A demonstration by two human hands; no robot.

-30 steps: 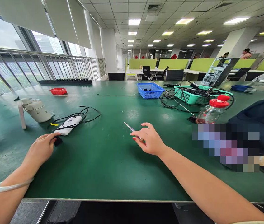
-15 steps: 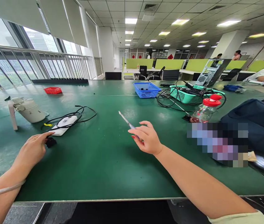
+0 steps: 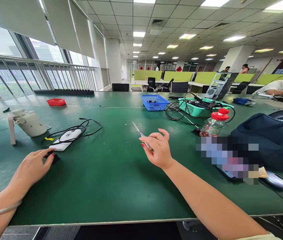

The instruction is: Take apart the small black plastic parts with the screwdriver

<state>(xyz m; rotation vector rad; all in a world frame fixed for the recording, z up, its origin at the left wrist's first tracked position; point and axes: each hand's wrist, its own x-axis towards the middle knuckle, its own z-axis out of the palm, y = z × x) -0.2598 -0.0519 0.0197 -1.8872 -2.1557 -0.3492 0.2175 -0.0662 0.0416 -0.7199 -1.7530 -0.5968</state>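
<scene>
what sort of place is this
Most likely an open-plan office: low green partitions cross the room, black chairs stand near them, and rectangular ceiling lights run in rows overhead.

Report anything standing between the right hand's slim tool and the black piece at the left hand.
Nothing visible stands between the slim tool and the black piece; the white device lies beyond that line.

Tabletop (image 3: 111,193) here is properly deep green. From where I'm standing the slim tool (image 3: 137,128) has a silvery shaft, the little block (image 3: 55,158) is plain black, and the flat gadget (image 3: 63,142) is white with black print. Black cable (image 3: 101,126), yellow tag (image 3: 48,138), cream mug (image 3: 34,126), red tray (image 3: 56,102), blue lattice basket (image 3: 155,107), minty green basket (image 3: 194,111), bright red jar lid (image 3: 220,116), navy bag (image 3: 264,146), lime partitions (image 3: 179,76).
</scene>
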